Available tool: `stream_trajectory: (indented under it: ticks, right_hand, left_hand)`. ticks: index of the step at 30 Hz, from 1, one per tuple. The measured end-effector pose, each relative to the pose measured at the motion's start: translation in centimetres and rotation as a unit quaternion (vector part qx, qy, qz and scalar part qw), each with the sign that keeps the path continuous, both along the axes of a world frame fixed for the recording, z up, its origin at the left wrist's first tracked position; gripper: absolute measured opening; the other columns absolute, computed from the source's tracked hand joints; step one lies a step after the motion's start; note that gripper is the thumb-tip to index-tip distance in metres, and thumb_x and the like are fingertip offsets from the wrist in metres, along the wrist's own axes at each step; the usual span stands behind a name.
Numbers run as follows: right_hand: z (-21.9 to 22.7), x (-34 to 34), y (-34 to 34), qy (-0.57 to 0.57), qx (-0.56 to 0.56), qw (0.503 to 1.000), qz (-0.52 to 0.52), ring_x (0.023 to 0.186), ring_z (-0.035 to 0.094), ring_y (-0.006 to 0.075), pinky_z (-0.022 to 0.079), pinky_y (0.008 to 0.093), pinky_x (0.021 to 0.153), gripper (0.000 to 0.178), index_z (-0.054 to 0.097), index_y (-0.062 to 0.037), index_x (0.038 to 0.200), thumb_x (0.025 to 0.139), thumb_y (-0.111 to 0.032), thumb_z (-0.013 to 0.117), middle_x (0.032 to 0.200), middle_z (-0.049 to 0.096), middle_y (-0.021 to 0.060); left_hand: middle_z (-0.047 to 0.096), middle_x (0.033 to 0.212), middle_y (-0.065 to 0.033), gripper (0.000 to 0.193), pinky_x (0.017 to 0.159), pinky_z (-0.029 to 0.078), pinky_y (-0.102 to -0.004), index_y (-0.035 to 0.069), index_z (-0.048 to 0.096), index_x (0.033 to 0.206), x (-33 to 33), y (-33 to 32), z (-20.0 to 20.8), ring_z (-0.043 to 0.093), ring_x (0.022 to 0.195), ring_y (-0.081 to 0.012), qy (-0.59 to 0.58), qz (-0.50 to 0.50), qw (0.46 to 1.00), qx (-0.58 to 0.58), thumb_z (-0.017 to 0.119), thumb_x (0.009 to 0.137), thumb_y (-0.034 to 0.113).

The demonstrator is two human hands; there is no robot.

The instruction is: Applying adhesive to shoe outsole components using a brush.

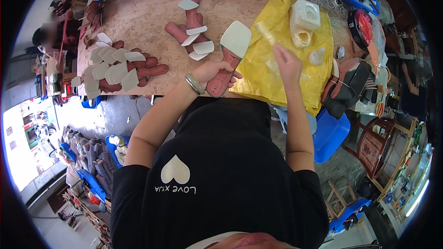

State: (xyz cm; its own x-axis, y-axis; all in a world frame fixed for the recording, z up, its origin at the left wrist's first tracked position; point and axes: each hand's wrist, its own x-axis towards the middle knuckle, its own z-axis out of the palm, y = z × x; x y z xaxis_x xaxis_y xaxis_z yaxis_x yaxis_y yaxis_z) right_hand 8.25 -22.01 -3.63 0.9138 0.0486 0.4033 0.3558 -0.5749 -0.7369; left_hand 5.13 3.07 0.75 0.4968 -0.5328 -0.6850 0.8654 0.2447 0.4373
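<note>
My left hand (213, 73) grips a reddish-brown shoe insole (218, 84) at the table's near edge, its fingers wrapped around the side. A pale cream toe piece (236, 38) covers the insole's far, wide end. My right hand (287, 60) is closed around a pale brush (266, 33), blurred by motion, above a yellow plastic sheet (260, 71). The brush is to the right of the insole and apart from it. On the sheet stands a white plastic jug (300, 11) with a cut opening facing me, and a small whitish lump (316, 56) lies near it.
Several insoles with cream pieces lie overlapped in a left pile (115, 67) and a middle group (196, 30). Dark gloves (353, 83) lie at the table's right end near tangled white string (323, 2). A blue bin (332, 133) sits below right. Other people are at both sides.
</note>
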Motion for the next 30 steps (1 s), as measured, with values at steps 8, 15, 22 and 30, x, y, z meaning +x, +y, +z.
stream_trajectory:
  ticks: [8, 15, 22, 30]
  right_hand:
    - [1.8, 3.8, 0.1, 0.057, 0.016, 0.998, -0.015, 0.071, 0.065, 0.0201, 0.049, 0.0289, 0.065, 0.020, 0.070, -0.0092, 0.099, 0.084, -0.023, 0.065, 0.082, 0.067, 0.0109]
    - [4.7, -1.0, -1.1, 0.161, 0.160, 0.971, -0.073, 0.075, 0.061, 0.0083, 0.047, 0.0202, 0.069, 0.019, 0.068, 0.0009, 0.100, 0.087, -0.013, 0.064, 0.086, 0.069, 0.0057]
    - [6.6, -5.0, 1.0, 0.214, 0.217, 0.953, 0.010, 0.063, 0.051, 0.0031, 0.040, 0.0182, 0.057, 0.017, 0.069, 0.0020, 0.098, 0.085, -0.008, 0.067, 0.079, 0.065, 0.0010]
    - [6.0, -2.9, 1.2, 0.196, 0.167, 0.966, -0.002, 0.063, 0.052, 0.0025, 0.042, 0.0186, 0.056, 0.016, 0.071, -0.0016, 0.096, 0.083, -0.010, 0.069, 0.074, 0.066, 0.0000]
  left_hand:
    - [0.063, 0.099, -0.0181, 0.036, 0.062, 0.056, -0.0304, 0.001, 0.042, 0.120, -0.1, 0.4, 0.6, 0.062, 0.070, -0.0184, -0.012, -0.039, 0.999, 0.021, 0.047, 0.089, 0.019]
    - [0.061, 0.106, -0.0185, 0.066, 0.079, 0.047, -0.0461, 0.009, 0.026, 0.143, -0.9, 1.4, -0.4, 0.060, 0.083, -0.0334, -0.319, -0.125, 0.734, 0.587, 0.052, 0.089, 0.036]
    - [0.057, 0.115, -0.0112, 0.071, 0.089, 0.039, -0.0426, 0.009, 0.042, 0.132, -1.3, 2.2, 0.7, 0.052, 0.106, -0.0306, -0.508, 0.047, 0.516, 0.688, 0.074, 0.072, 0.028]
    - [0.059, 0.105, -0.0132, 0.062, 0.085, 0.043, -0.0410, 0.003, 0.051, 0.118, -1.4, 2.8, 0.3, 0.054, 0.097, -0.0324, -0.573, 0.099, 0.495, 0.646, 0.079, 0.067, 0.024]
